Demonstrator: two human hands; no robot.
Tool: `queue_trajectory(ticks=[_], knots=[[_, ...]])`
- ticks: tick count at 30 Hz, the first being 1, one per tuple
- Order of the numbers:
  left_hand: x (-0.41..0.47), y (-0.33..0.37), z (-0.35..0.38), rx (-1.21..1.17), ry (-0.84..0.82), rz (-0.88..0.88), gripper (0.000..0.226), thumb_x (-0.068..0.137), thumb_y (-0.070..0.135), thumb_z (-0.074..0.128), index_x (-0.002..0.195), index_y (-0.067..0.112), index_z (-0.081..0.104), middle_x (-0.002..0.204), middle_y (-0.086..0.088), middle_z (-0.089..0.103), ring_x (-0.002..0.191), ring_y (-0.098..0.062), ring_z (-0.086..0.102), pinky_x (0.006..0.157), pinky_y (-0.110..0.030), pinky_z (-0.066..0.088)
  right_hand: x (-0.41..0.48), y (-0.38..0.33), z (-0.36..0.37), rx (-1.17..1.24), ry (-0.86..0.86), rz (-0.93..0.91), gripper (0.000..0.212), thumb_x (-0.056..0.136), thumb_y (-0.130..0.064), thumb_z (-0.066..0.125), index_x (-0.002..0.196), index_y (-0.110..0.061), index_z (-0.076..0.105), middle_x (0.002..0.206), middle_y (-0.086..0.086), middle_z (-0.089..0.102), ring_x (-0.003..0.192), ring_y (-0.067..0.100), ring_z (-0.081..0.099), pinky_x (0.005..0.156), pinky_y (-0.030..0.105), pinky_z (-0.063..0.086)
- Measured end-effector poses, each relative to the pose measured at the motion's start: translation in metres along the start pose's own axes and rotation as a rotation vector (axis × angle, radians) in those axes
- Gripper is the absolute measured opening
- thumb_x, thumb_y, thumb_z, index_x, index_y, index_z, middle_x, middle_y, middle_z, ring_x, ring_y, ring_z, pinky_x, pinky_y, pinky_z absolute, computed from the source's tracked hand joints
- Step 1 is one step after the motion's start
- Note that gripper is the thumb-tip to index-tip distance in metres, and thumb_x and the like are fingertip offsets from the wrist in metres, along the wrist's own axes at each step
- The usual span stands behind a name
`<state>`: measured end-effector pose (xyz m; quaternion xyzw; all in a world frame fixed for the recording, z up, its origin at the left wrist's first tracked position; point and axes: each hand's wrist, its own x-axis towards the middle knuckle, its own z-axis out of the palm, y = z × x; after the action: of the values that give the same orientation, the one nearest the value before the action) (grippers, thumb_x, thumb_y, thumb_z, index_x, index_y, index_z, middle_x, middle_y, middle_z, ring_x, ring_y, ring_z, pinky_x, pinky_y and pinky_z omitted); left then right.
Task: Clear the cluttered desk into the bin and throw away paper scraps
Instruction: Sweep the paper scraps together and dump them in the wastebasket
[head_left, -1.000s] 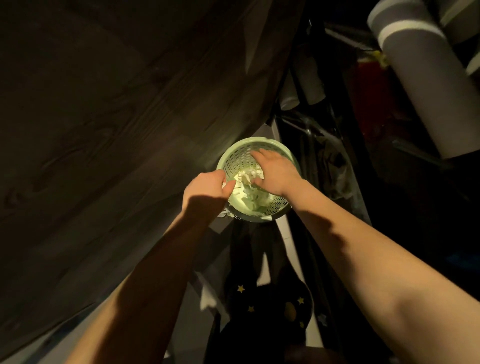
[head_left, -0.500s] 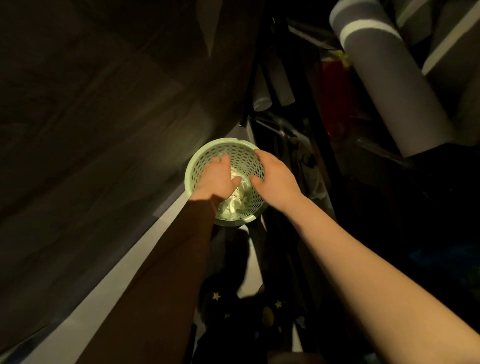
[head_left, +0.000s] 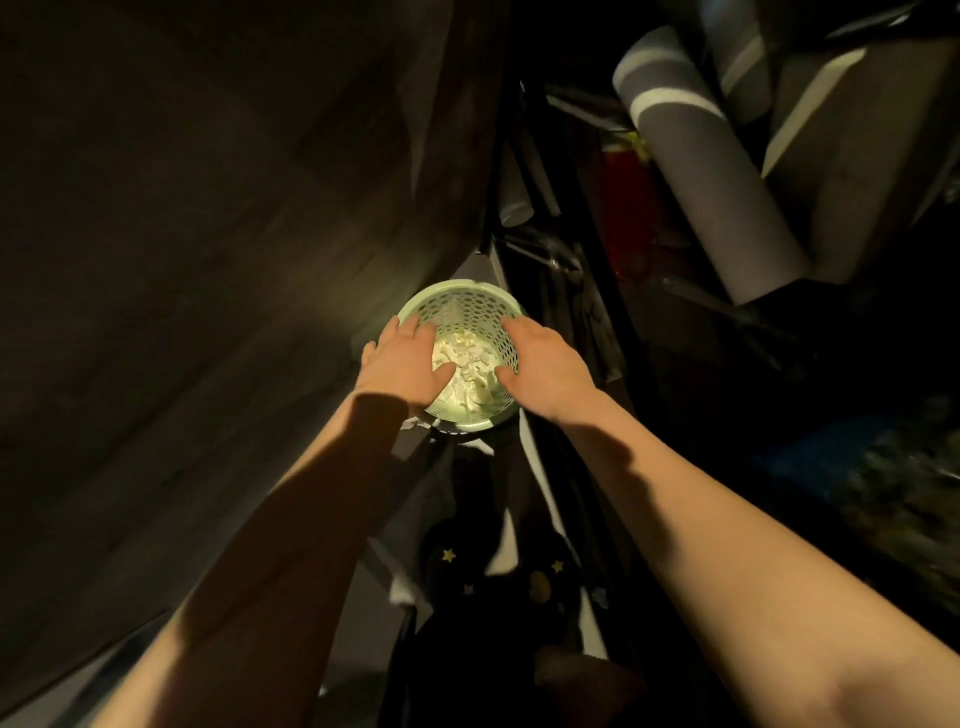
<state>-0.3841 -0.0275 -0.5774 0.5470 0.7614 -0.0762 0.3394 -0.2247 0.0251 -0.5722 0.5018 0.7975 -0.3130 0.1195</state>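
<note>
A round pale green perforated bin (head_left: 462, 304) stands on the floor below me, lit from above. Crumpled white paper scraps (head_left: 467, 366) fill its bottom. My left hand (head_left: 408, 364) hovers flat over the bin's left rim, fingers spread, holding nothing. My right hand (head_left: 543, 366) hovers over the right rim, fingers apart and likewise free of anything. A small white scrap (head_left: 415, 425) lies just outside the bin under my left wrist.
A dark wood-grain panel (head_left: 208, 260) fills the left. Black metal legs (head_left: 545, 249) and a grey rolled tube with a white stripe (head_left: 711, 176) crowd the right. Dark slippers with stars (head_left: 493, 577) sit below the bin on the pale floor.
My left hand moved from gripping the bin's rim to lying flat above it. My right hand lifted out of the paper toward the right rim. Both hands opened.
</note>
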Motion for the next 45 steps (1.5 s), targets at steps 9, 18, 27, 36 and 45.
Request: queue_trajectory(ticks=[9,18,27,36,45], knots=[[-0.098,0.024,-0.076,0.044,-0.034,0.006,0.063,0.093,0.042,0.045,0.146,0.016,0.023,0.157,-0.006,0.016,0.146,-0.025,0.006,0.117,-0.05,0.013,-0.081,-0.044,-0.07,-0.065,-0.049,0.013,0.063,0.089,-0.031,0.054,0.144,-0.014,0.028,0.15,0.008,0.032,0.135,0.029,0.033,0.105,0.046,0.037],[-0.209,0.066,-0.175,0.063,0.075,0.031,0.061,0.093,0.042,0.044,0.145,0.015,0.026,0.156,-0.008,0.016,0.146,-0.026,0.005,0.116,-0.051,0.014,-0.175,-0.102,-0.169,-0.015,0.121,-0.045,0.06,0.087,-0.032,0.054,0.141,-0.014,0.035,0.139,0.007,0.043,0.127,0.029,0.042,0.097,0.044,0.042],[-0.31,0.104,-0.251,0.012,0.263,0.084,0.06,0.093,0.041,0.047,0.143,0.013,0.031,0.155,-0.008,0.021,0.146,-0.024,0.008,0.116,-0.049,0.017,-0.27,-0.135,-0.254,0.093,0.259,-0.049,0.053,0.091,-0.03,0.05,0.14,-0.015,0.036,0.142,0.005,0.042,0.126,0.026,0.041,0.1,0.041,0.04],[-0.34,0.2,-0.288,0.068,0.304,0.303,0.059,0.093,0.039,0.047,0.144,0.014,0.03,0.155,-0.009,0.02,0.146,-0.025,0.008,0.116,-0.047,0.015,-0.344,-0.08,-0.317,0.213,0.438,0.062,0.048,0.092,-0.026,0.051,0.137,-0.017,0.042,0.138,0.003,0.048,0.124,0.023,0.045,0.098,0.036,0.042],[-0.323,0.335,-0.274,0.237,0.202,0.638,0.061,0.092,0.04,0.048,0.143,0.013,0.03,0.153,-0.013,0.024,0.143,-0.029,0.018,0.116,-0.046,0.022,-0.416,0.031,-0.336,0.246,0.557,0.378,0.046,0.093,-0.026,0.048,0.137,-0.015,0.041,0.137,0.008,0.047,0.122,0.027,0.045,0.097,0.035,0.039]])
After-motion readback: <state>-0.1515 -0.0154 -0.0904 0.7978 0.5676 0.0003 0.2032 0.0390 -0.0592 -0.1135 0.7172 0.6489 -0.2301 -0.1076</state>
